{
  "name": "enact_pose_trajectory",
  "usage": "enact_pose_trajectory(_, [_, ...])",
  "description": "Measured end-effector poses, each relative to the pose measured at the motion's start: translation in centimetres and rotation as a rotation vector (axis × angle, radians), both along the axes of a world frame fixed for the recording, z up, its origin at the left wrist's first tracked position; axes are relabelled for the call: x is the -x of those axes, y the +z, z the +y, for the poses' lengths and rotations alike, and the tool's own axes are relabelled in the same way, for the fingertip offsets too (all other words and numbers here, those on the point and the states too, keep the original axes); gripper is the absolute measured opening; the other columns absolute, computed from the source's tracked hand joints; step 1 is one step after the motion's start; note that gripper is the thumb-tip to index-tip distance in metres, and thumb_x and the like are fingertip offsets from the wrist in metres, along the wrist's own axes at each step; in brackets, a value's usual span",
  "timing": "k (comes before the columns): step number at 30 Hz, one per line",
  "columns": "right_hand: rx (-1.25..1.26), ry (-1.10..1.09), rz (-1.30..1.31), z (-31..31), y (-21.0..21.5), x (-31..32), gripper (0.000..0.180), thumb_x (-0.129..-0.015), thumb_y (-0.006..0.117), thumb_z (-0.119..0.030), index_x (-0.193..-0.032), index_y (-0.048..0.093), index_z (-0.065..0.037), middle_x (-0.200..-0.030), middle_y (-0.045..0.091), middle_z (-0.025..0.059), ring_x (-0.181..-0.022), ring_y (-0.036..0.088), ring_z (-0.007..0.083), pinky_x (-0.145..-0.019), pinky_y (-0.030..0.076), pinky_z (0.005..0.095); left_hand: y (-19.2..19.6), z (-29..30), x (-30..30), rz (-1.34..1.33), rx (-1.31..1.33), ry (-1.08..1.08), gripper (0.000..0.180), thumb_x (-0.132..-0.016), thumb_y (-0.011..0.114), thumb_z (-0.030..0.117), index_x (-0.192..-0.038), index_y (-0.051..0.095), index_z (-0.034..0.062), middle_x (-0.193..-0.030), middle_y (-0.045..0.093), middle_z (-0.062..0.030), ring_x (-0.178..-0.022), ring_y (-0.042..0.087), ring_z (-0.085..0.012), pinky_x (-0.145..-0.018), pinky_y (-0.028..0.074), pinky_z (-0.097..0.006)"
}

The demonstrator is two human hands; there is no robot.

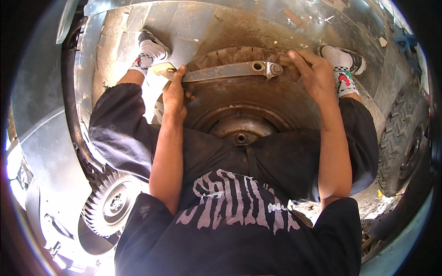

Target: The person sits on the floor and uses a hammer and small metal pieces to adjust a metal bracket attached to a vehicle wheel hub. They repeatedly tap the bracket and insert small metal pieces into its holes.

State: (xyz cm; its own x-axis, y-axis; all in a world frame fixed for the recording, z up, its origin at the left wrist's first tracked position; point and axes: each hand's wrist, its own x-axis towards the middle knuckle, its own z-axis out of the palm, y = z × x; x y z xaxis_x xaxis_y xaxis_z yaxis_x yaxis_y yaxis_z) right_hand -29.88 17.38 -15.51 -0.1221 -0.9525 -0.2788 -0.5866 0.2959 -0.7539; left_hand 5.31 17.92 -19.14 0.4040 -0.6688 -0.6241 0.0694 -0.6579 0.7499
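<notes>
A long, flat, curved steel bar that looks like a leaf spring [216, 73] lies across a worn, dusty tyre [207, 99] in front of me. Near its right end are a round bushed eye [258, 66] and a short shackle plate [270, 70] with a round bolt head. My left hand [174, 94] is closed round the bar's left part, thumb on top. At the right, beyond the shackle, my right hand [317, 76] has thumb and forefinger closing together by a rusty brown edge. What they grip cannot be made out. A metal wheel hub [240, 131] shows nearest my lap.
My spread feet [154, 48] flank the tyre on a grey tiled floor [184, 23]. Another treaded tyre [400, 142] stands at the right. On the left are a bluish metal panel [41, 92], a dark tube [71, 92] and a finned wheel [113, 204].
</notes>
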Motion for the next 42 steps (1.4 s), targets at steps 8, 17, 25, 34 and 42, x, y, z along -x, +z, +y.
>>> enact_pose_trajectory(8, [-0.072, -0.049, -0.242, 0.4, -2.4, -1.0, 0.031, -0.103, 0.069, -0.034, -0.119, 0.08, -0.009, -0.084, 0.077, 0.0074, -0.062, 0.067, 0.0112, -0.064, 0.053, 0.0291, -0.6, 1.4, -2.3, -0.353, -0.436, -0.342, 0.079, -0.087, 0.066, 0.078, -0.085, 0.073, -0.0009, -0.061, 0.06, -0.008, -0.05, 0.055, -0.0194, -0.054, 0.051, -0.036])
enact_pose_trajectory(17, [-0.119, 0.011, -0.404, 0.4, -1.8, -1.8, 0.033, -0.105, 0.066, -0.032, -0.124, 0.077, -0.008, -0.085, 0.076, 0.0047, -0.067, 0.065, 0.0105, -0.064, 0.051, 0.0279, 4.1, -0.1, -0.6, -1.162, -0.446, -0.913, 0.078, -0.089, 0.068, 0.074, -0.1, 0.077, -0.0021, -0.082, 0.075, -0.0209, -0.079, 0.074, -0.0328, -0.077, 0.057, -0.045])
enact_pose_trajectory(25, [-0.144, 0.062, -0.738, 1.5, 1.2, -3.4, 0.038, -0.101, 0.069, -0.026, -0.13, 0.072, -0.002, -0.105, 0.075, 0.0048, -0.086, 0.065, 0.012, -0.072, 0.047, 0.0257, 10.1, -0.1, 7.1, -0.545, 0.356, -0.946, 0.044, -0.091, 0.083, 0.041, -0.102, 0.074, -0.0001, -0.085, 0.076, -0.0114, -0.075, 0.071, -0.0197, -0.076, 0.057, -0.035])
enact_pose_trajectory(34, [-0.068, 0.009, -0.944, 3.0, 3.4, -4.7, 0.035, -0.104, 0.067, -0.025, -0.128, 0.068, 0.0, -0.111, 0.075, 0.0082, -0.089, 0.069, 0.014, -0.072, 0.049, 0.0257, 12.2, -2.2, 10.3, -0.195, 0.491, -1.041, 0.03, -0.094, 0.082, 0.024, -0.11, 0.076, -0.0009, -0.095, 0.078, -0.0094, -0.079, 0.07, -0.0102, -0.071, 0.057, -0.029])
enact_pose_trajectory(42, [0.085, -0.081, -0.774, 2.7, 1.6, -4.0, 0.024, -0.098, 0.077, -0.019, -0.112, 0.073, 0.0, -0.105, 0.076, 0.0074, -0.087, 0.069, 0.0121, -0.074, 0.053, 0.026, 10.5, -2.9, 10.9, -0.012, 0.525, -0.856, 0.016, -0.092, 0.079, 0.01, -0.107, 0.08, 0.0029, -0.089, 0.08, -0.0093, -0.076, 0.075, -0.0113, -0.068, 0.061, -0.028])
